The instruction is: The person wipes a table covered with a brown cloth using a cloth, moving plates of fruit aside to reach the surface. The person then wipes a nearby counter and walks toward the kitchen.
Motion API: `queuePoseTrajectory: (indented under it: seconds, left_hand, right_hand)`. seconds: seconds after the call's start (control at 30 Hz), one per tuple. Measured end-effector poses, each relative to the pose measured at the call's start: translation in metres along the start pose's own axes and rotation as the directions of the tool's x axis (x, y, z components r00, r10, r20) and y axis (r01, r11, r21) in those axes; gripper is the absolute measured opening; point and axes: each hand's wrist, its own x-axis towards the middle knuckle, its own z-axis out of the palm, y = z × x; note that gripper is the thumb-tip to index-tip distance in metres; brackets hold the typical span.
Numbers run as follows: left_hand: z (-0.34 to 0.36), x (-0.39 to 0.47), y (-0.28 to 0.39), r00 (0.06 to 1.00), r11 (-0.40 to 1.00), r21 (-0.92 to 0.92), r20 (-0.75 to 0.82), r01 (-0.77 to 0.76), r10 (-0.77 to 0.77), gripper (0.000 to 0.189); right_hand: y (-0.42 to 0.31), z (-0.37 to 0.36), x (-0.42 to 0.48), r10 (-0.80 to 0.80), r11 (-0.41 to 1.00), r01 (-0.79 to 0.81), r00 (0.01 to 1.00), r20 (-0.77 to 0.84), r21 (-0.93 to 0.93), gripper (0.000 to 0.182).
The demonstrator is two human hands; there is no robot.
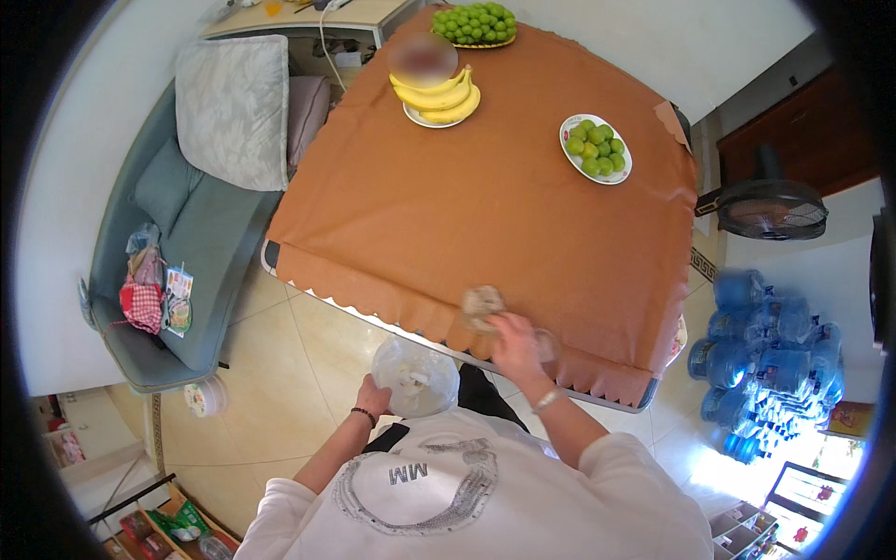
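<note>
My left hand grips the rim of a translucent bin, held just below the table's near edge. Some pale scraps lie inside it. My right hand presses a crumpled beige cloth onto the brown tablecloth, close to its scalloped front edge. Part of the cloth shows on either side of the fingers, and motion blurs it. Bananas rest on a white plate farther back. To the right is an oval plate of green citrus fruit.
A basket of green fruit stands at the table's far end, near a blurred round patch. Left is a blue-grey sofa with cushions. A black fan and stacked blue water jugs are on the right. A white tub sits on the floor.
</note>
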Motion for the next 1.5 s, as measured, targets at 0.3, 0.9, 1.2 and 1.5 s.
queuePoseTrajectory:
  seconds: [0.3, 0.9, 1.2, 1.5]
  left_hand:
    - [-0.006, -0.022, 0.024, 1.000, 0.999, -0.040, -0.018, 0.022, -0.022, 0.050]
    - [-0.004, 0.017, -0.029, 0.999, 0.999, -0.024, 0.028, -0.043, 0.043, 0.050]
    - [0.000, -0.011, -0.016, 1.000, 0.999, -0.026, 0.008, -0.030, 0.030, 0.050]
    - [0.005, -0.014, -0.013, 0.996, 0.995, -0.051, 0.020, -0.089, 0.090, 0.049]
  right_hand:
    - [0.026, -0.020, -0.067, 0.184, 0.946, -0.141, 0.975, -0.125, 0.292, 0.036]
    - [-0.023, -0.002, -0.043, -0.055, 0.936, 0.026, 0.996, 0.072, 0.351, 0.030]
    - [0.021, 0.012, 0.004, 0.153, 0.837, -0.202, 0.979, -0.137, -0.508, 0.044]
    - [0.009, -0.056, -0.004, 0.220, 0.931, -0.257, 0.962, 0.163, 0.260, 0.029]
